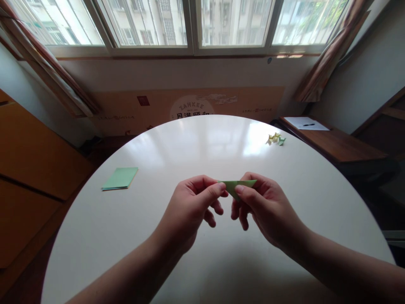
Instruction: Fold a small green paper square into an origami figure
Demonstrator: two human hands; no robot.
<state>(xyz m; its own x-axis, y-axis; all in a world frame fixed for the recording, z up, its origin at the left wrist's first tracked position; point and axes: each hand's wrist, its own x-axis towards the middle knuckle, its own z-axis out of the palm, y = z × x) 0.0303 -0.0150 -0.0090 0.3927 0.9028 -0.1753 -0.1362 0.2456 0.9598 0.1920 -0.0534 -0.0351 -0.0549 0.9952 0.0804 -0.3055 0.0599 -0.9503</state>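
A small green piece of folded paper (pixel 232 187), shaped like a triangle with its long edge uppermost, is held up above the white table (pixel 152 236). My left hand (pixel 196 200) pinches its left corner between thumb and forefinger, the other fingers curling loosely below. On the right side, my right hand (pixel 261 202) grips it with the thumb lying on the front face and the fingers behind. The paper's back and part of its left end are hidden by my fingers.
A stack of square paper sheets (pixel 120 178), light green on top, lies at the table's left. Several small folded paper pieces (pixel 275 138), yellow and green, sit near the far right edge. Beyond them, a brown side table (pixel 351 145) bears a white sheet (pixel 299 122) and a dark pen (pixel 309 125).
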